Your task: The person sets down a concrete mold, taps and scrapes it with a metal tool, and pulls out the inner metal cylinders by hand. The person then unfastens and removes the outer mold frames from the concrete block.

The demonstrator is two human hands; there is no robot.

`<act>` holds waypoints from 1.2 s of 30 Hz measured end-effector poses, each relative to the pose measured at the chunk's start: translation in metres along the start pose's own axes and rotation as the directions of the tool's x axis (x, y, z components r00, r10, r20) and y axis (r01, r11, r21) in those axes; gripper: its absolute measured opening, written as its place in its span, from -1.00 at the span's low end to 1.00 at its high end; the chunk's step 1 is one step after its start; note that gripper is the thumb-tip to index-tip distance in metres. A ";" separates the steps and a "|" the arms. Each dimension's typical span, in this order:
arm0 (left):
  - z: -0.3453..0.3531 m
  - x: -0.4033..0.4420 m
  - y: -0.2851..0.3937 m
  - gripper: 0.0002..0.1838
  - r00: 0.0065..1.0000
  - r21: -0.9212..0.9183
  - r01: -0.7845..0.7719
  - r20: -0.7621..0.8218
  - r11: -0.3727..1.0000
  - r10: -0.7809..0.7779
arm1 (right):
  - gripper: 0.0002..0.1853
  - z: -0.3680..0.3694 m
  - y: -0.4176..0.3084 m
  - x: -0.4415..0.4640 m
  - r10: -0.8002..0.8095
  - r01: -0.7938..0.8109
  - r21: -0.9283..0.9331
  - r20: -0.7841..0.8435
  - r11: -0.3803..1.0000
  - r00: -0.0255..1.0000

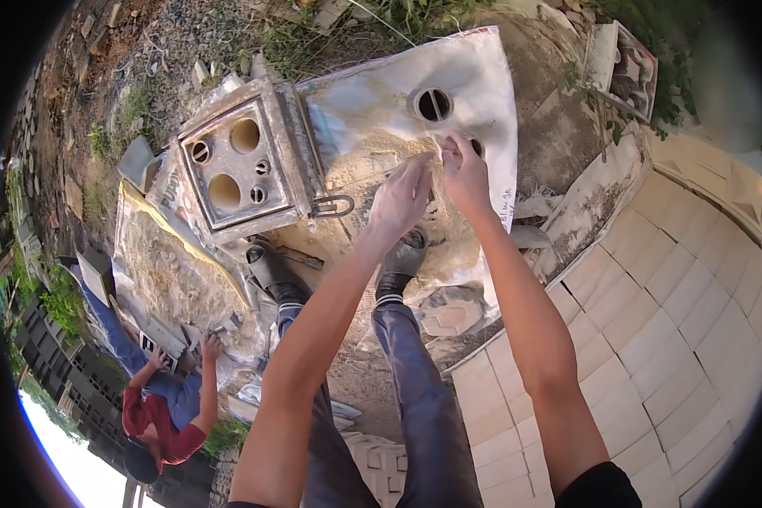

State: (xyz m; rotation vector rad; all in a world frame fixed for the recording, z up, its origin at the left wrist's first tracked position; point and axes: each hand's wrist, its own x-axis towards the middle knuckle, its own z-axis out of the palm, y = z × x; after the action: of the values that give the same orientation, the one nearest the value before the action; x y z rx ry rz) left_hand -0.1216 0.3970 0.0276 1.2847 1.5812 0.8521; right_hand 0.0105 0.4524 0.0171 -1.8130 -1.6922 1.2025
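Note:
My left hand (402, 196) and my right hand (466, 172) are close together over the dusty white sheet (495, 76). Both have their fingers drawn in, around something small and thin that I cannot make out. Just beyond my right hand, a round ring with a bar across it (433, 104) lies on the sheet. A second dark round opening (476, 148) is partly covered by that hand. To the left of my hands stands a dusty square metal box (210, 144) with several round openings in its face. A U-shaped metal handle (334, 206) juts from its near corner.
My shoes (402, 254) stand between the box and a stone-like block (453, 311). Pale rectangular tiles (643, 313) cover the ground at right. At lower left, another person in a red shirt (178, 432) bends over flat pieces. A framed panel (622, 72) lies at upper right.

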 end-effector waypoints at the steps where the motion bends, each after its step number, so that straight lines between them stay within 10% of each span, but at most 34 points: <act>1: -0.018 -0.005 0.000 -0.68 0.991 0.011 -0.107 -0.074 0.994 0.108 | -0.61 0.009 -0.015 -0.001 -0.033 0.033 0.049 0.006 0.998 0.999; 6: -0.124 -0.031 -0.029 -0.69 0.848 0.304 -0.226 -0.406 0.925 0.340 | -0.74 0.070 -0.096 -0.015 -0.063 0.046 0.150 0.112 0.988 0.992; 14: -0.269 -0.057 -0.121 -0.42 0.657 0.451 0.416 -0.749 0.790 0.081 | -0.83 0.201 -0.221 -0.015 -0.337 0.333 0.068 0.309 0.940 0.889; 18: -0.286 -0.056 -0.158 -0.36 0.754 0.229 0.374 -0.639 0.899 -0.151 | -0.82 0.261 -0.247 0.003 -0.408 0.508 -0.257 0.356 0.822 0.841; 22: -0.294 -0.063 -0.153 -0.32 0.747 0.042 0.430 -0.577 0.902 -0.329 | -0.80 0.288 -0.279 0.016 -0.123 0.491 -0.616 0.541 0.616 0.832; 36: -0.303 -0.060 -0.149 -0.15 0.723 -0.008 0.511 -0.536 0.859 -0.435 | -0.79 0.298 -0.320 0.038 0.052 0.715 -0.640 0.754 0.281 0.655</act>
State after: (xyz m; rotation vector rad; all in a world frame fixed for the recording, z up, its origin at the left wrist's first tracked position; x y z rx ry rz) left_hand -0.4536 0.3136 0.0134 0.6809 2.3163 0.7967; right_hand -0.4227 0.4726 0.0823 -1.1520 -3.5812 0.6247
